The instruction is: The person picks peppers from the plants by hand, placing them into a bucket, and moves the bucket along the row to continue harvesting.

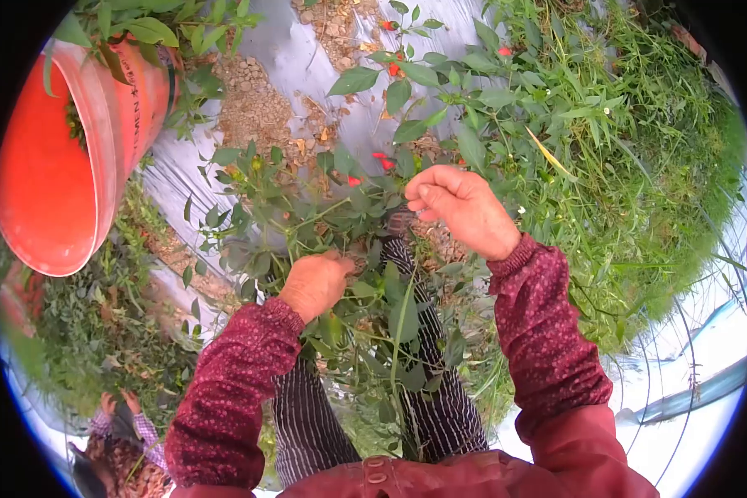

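My left hand (315,285) reaches into a leafy pepper plant (307,217); its fingers curl in among stems and leaves, and whatever they grip is hidden. To the upper right, my right hand (463,209) hovers at the plant's edge with the thumb pressed against bent fingers. Nothing I can name shows in that pinch. Small red peppers (384,162) hang between leaves just left of my right hand. More red peppers (396,68) show on a plant farther ahead.
A large red bucket (133,108) lies tilted at the upper left, its mouth facing lower left. Grey plastic film (295,58) covers the soil between plants. Dense grass and weeds (639,166) grow on the right. Another person's hands (120,402) show at the lower left.
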`<state>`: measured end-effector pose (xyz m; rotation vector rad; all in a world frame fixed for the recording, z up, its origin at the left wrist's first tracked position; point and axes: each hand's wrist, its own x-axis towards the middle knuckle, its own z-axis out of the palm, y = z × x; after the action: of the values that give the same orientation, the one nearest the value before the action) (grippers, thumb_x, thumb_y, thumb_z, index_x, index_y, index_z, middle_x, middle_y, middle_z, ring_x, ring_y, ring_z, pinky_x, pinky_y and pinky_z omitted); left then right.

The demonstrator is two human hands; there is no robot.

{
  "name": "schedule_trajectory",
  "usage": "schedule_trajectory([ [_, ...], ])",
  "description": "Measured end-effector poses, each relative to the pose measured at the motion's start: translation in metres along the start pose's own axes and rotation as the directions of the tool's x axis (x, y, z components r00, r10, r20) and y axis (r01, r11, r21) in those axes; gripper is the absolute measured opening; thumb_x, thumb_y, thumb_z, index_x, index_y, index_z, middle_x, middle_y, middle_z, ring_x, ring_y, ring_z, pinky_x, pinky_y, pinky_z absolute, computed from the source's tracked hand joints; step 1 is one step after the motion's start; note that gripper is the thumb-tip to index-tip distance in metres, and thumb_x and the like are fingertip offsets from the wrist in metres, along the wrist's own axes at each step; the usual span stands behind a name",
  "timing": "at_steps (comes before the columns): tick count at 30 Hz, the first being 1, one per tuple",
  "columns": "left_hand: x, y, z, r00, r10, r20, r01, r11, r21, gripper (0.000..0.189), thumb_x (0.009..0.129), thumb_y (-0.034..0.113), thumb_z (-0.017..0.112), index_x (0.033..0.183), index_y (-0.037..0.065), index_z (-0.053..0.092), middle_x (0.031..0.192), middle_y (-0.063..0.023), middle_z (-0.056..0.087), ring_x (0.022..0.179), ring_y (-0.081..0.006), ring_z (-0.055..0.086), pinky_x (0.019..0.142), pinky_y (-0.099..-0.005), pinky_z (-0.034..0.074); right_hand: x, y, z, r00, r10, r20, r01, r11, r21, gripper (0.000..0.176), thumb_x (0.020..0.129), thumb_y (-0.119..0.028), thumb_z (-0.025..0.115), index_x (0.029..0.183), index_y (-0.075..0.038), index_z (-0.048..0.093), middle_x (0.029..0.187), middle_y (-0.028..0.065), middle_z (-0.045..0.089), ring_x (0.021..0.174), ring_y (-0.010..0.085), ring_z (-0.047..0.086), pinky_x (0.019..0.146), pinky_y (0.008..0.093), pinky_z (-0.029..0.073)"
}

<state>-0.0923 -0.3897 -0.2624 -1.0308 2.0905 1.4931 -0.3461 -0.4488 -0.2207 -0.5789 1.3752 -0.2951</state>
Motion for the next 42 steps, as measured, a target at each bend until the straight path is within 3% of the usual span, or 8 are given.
schedule_trajectory([
  [8, -0.012, -0.015, -0.005, 0.995, 0.049, -0.089, -0.067, 0.974, -0.214, 0.015, 0.072, 0.004, 0.058, 0.086, 0.007, 0.063, 0.082, -0.0106, 0.06, 0.075, -0.0314, 0.06, 0.067, -0.0383, 0.049, 0.065, 0.113, 0.06, 0.9, 0.431, 0.067, -0.429, 0.846, 0.317, 0.023, 0.089, -0.016, 0.053, 0.107, -0.002, 0.055, 0.102, 0.0074, 0.058, 0.09, 0.0178, 0.058, 0.077, 0.0306, 0.048],
  [14, 0.001, -0.009, -0.005, 0.995, 0.048, -0.086, -0.063, 0.981, -0.185, 0.015, 0.072, 0.004, 0.059, 0.086, 0.007, 0.063, 0.081, -0.0097, 0.06, 0.071, -0.0259, 0.061, 0.064, -0.035, 0.049, 0.088, 0.134, 0.1, 0.946, 0.322, 0.019, -0.156, 0.405, 0.901, 0.052, 0.087, -0.019, 0.057, 0.134, -0.01, 0.035, 0.11, 0.0051, 0.056, 0.097, 0.0211, 0.054, 0.085, 0.0367, 0.039],
  [17, 0.018, -0.008, -0.005, 0.912, -0.401, 0.081, 0.384, 0.769, -0.51, 0.016, 0.081, 0.013, 0.059, 0.095, 0.005, 0.062, 0.09, -0.0053, 0.061, 0.073, -0.0108, 0.056, 0.057, -0.0305, 0.047, 0.07, 0.143, 0.111, 0.936, 0.342, -0.085, 0.002, 0.236, 0.972, 0.049, 0.084, -0.013, 0.058, 0.13, -0.014, 0.04, 0.105, 0.0002, 0.058, 0.092, 0.0152, 0.056, 0.083, 0.036, 0.04],
  [21, 0.039, 0.008, -0.005, 0.742, -0.553, 0.378, 0.54, 0.16, -0.826, 0.022, 0.087, 0.021, 0.059, 0.102, 0.006, 0.059, 0.091, -0.0016, 0.058, 0.081, -0.013, 0.054, 0.053, -0.03, 0.045, 0.042, 0.136, 0.116, 0.913, 0.381, -0.146, 0.054, 0.243, 0.969, 0.046, 0.087, -0.008, 0.053, 0.131, -0.012, 0.039, 0.106, 0.004, 0.058, 0.092, 0.0145, 0.055, 0.085, 0.0352, 0.04],
  [29, 0.065, -0.015, 0.03, 0.64, -0.605, 0.473, 0.231, -0.436, -0.87, 0.028, 0.086, 0.029, 0.063, 0.102, 0.007, 0.057, 0.087, -0.0049, 0.056, 0.059, -0.0156, 0.047, 0.046, -0.0293, 0.04, 0.041, 0.159, 0.118, 0.969, 0.223, -0.11, 0.011, 0.405, 0.914, 0.023, 0.088, -0.012, 0.055, 0.111, -0.008, 0.053, 0.108, 0.0026, 0.059, 0.097, 0.0132, 0.054, 0.082, 0.0356, 0.045],
  [36, 0.063, -0.005, 0.029, 0.615, -0.654, 0.441, 0.218, -0.396, -0.892, 0.026, 0.09, 0.027, 0.055, 0.109, 0.01, 0.054, 0.095, -0.0025, 0.056, 0.068, -0.0164, 0.049, 0.05, -0.0284, 0.043, 0.009, 0.145, 0.078, 0.926, 0.376, 0.019, -0.288, 0.675, 0.679, 0.031, 0.09, -0.017, 0.055, 0.119, -0.007, 0.051, 0.111, 0.006, 0.057, 0.098, 0.0153, 0.054, 0.083, 0.0329, 0.046],
  [38, 0.057, -0.007, 0.027, 0.621, -0.658, 0.426, 0.211, -0.383, -0.899, 0.025, 0.09, 0.026, 0.055, 0.109, 0.01, 0.054, 0.095, -0.0024, 0.056, 0.071, -0.0159, 0.05, 0.051, -0.0274, 0.043, 0.002, 0.126, 0.06, 0.926, 0.362, -0.105, -0.319, 0.901, 0.294, 0.031, 0.089, -0.014, 0.056, 0.118, -0.005, 0.051, 0.105, 0.0067, 0.059, 0.094, 0.0151, 0.056, 0.081, 0.0296, 0.047],
  [42, 0.05, -0.004, 0.03, 0.632, -0.66, 0.406, 0.223, -0.348, -0.911, 0.023, 0.088, 0.024, 0.057, 0.107, 0.01, 0.055, 0.097, -0.0018, 0.055, 0.071, -0.0158, 0.05, 0.052, -0.0272, 0.044, 0.026, 0.133, 0.066, 0.915, 0.034, -0.401, 0.01, 0.994, 0.106, 0.035, 0.083, -0.019, 0.063, 0.112, -0.002, 0.055, 0.084, 0.0079, 0.065, 0.077, 0.0179, 0.06, 0.073, 0.0293, 0.048],
])
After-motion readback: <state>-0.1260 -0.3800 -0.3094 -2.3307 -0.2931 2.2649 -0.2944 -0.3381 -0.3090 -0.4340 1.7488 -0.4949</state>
